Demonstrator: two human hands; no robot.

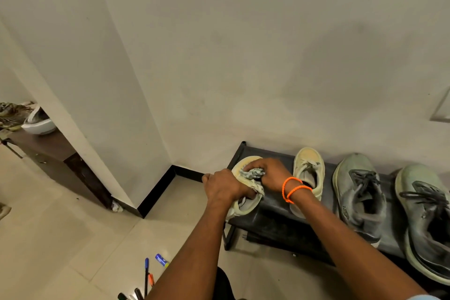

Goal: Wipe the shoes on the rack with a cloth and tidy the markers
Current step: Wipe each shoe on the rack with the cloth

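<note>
Shoe, cream, at the left end of the rack: the left hand grips its side to steady it while the right hand, fingers curled round a bunched cloth, presses on the toe. Firm strokes with the shoe held against sliding would serve best. Both arms reach forward, wrists bent down. Markers lie on the floor.

Your left hand grips the cream sneaker at the left end of the black shoe rack, while your right hand, two orange bands on its wrist, presses a crumpled cloth against the shoe's toe. Its cream mate stands just beside it, and two grey-green sneakers sit further right. On the tiled floor near your left arm lie several markers and a small blue glue stick. Beyond the wall corner, a dark bench carries a white shoe.
</note>
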